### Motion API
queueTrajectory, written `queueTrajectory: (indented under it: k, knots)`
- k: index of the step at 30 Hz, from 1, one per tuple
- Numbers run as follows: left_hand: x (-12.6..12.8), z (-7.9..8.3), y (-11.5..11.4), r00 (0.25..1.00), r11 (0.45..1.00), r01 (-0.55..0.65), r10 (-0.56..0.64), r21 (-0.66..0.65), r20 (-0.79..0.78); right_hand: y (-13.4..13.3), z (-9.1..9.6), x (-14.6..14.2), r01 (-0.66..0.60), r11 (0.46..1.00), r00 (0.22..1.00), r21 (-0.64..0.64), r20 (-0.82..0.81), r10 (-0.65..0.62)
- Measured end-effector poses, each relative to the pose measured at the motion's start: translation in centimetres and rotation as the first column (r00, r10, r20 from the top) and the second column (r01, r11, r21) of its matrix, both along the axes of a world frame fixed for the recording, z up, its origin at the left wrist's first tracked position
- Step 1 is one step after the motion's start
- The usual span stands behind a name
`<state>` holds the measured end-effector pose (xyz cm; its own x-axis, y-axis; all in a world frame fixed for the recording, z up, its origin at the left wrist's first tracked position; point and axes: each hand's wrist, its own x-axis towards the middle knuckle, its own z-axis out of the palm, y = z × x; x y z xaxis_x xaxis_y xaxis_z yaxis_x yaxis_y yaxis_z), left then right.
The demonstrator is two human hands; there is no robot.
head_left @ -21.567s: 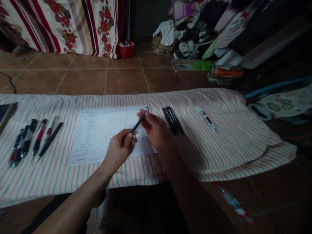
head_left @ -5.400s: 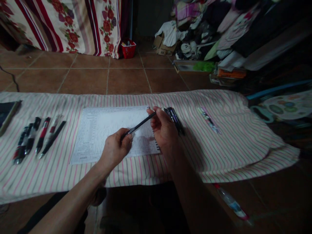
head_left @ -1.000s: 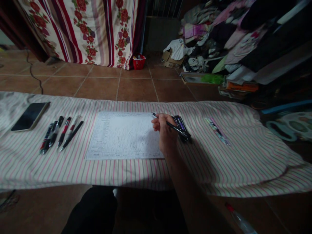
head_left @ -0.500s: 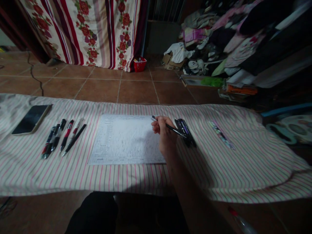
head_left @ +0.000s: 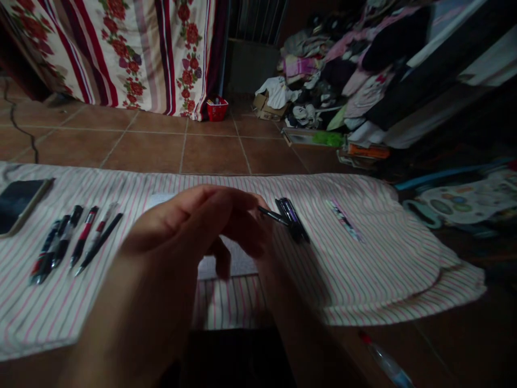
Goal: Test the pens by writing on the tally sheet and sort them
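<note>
At the far left the phone point(head_left: 18, 198) and the row of pens point(head_left: 68, 242) lie on the striped cloth point(head_left: 383, 258), just where they lay half a second ago. The change is in the middle of my view. The left hand point(head_left: 181, 242), out of sight a moment ago, has come up close under the camera. It is blurred, with fingers loosely curled, and I cannot tell whether it has hold of anything. It covers most of the written sheet point(head_left: 242, 265), so only a lower strip shows. Just behind it the right hand point(head_left: 264, 253) is largely hidden, but it looks closed round the black pen point(head_left: 274, 216). The pen's end pokes out to the right, just short of the bundle of dark pens point(head_left: 291, 218). I judge the pen is now off the sheet, with both hands meeting at it. Further right the pink-patterned pen point(head_left: 343, 220) lies apart.
</note>
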<state>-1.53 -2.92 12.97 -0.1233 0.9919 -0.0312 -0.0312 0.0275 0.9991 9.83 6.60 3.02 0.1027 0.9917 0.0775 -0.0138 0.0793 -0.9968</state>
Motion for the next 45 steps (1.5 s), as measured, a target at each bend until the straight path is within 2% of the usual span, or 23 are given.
queueTrajectory:
  k: [2, 4, 7, 9, 12, 17, 21, 25, 28, 31, 38, 45]
  knots:
    - [0.8, -0.4, 1.2, 0.993, 0.992, -0.116, 0.116, -0.041, -0.011, 0.1, -0.1, 0.3, 0.041, 0.999, 0.998, 0.001, -0.049, -0.041]
    - [1.4, -2.3, 2.9, 0.984, 0.981, -0.162, 0.152, -0.104, -0.095, 0.4, -0.4, 0.5, 0.042, 0.999, 0.995, 0.007, -0.091, -0.041]
    - [1.5, -6.2, 4.9, 0.958, 0.972, -0.194, 0.160, -0.131, -0.236, 0.7, -0.8, 0.8, 0.036, 0.999, 0.989, -0.007, -0.142, -0.037]
    - [1.2, -8.4, 5.4, 0.921, 0.969, -0.224, 0.176, -0.103, -0.347, 0.8, -0.8, 0.9, 0.044, 0.999, 0.988, -0.022, -0.145, -0.047]
    - [0.8, -10.1, 5.4, 0.882, 0.973, -0.215, 0.158, -0.081, -0.444, 0.8, -0.7, 1.0, 0.062, 0.998, 0.990, -0.033, -0.122, -0.065]
    - [0.4, -10.6, 4.9, 0.788, 0.976, -0.207, 0.127, -0.064, -0.602, 0.9, -0.9, 1.2, 0.076, 0.997, 0.991, -0.021, -0.112, -0.078]
    - [0.2, -11.0, 4.4, 0.610, 0.986, -0.144, 0.157, 0.086, -0.777, 1.2, -1.3, 1.5, 0.102, 0.994, 0.980, -0.032, -0.170, -0.106]
    - [0.6, -11.8, 4.2, 0.512, 0.974, -0.056, 0.217, 0.220, -0.831, 1.6, -1.6, 1.8, 0.077, 0.997, 0.982, 0.003, -0.175, -0.075]
    - [1.3, -12.6, 4.3, 0.414, 0.961, 0.013, 0.245, 0.275, -0.877, 1.9, -2.1, 2.0, 0.044, 0.998, 0.988, 0.038, -0.147, -0.038]
    - [1.9, -13.4, 4.6, 0.317, 0.961, 0.039, 0.249, 0.275, -0.915, 2.1, -2.6, 2.2, 0.040, 0.998, 0.994, 0.055, -0.101, -0.034]
    - [2.4, -14.4, 5.1, 0.237, 0.976, 0.095, 0.169, 0.196, -0.957, 3.0, -3.1, 2.9, -0.056, 0.997, 0.998, 0.052, -0.027, 0.057]
    - [2.8, -14.1, 5.1, 0.205, 0.988, 0.100, 0.099, 0.122, -0.974, 3.6, -3.5, 2.4, -0.018, 0.998, 1.000, 0.052, 0.011, 0.017]
